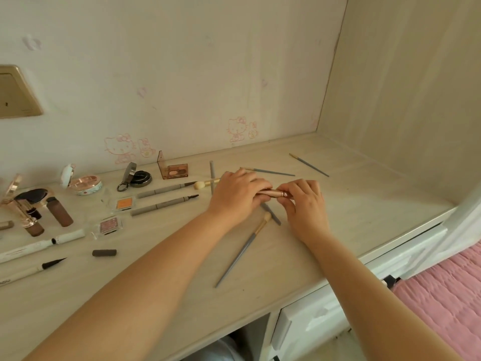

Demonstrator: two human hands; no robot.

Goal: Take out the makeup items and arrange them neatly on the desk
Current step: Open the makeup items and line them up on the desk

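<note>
Near the desk's middle: both hands meet over a rose-gold tube [270,193], the landmark for every line below.
Rose-gold tube: lies level and crosswise above the desk [364,194], held at both ends.
Left hand [238,195]: fingers curl over the tube's left part and hold it.
Right hand [305,204]: fingertips pinch the tube's right end, where a small pink cap shows.
Under the tube: a grey brush handle [272,213] pokes out toward the desk's front edge.
Nearer the front than the tube: a long grey brush [242,252] lies slanted, bristles pointing up toward the hands.
Left of the tube: a pale-tipped brush [205,183], two grey brow pencils [164,198] and an orange pan [124,203].
Behind the tube, toward the wall: an open brown palette [175,171], a dark round compact [139,177], and two thin grey brushes [270,172] lying apart.
Far left of the tube: a white compact [82,182], brown bottles [58,211], a glitter pan [109,225], liner pens [39,244] and a brown cap [104,253].
Right of the tube, past the desk edge: pink bedding [447,295].
</note>
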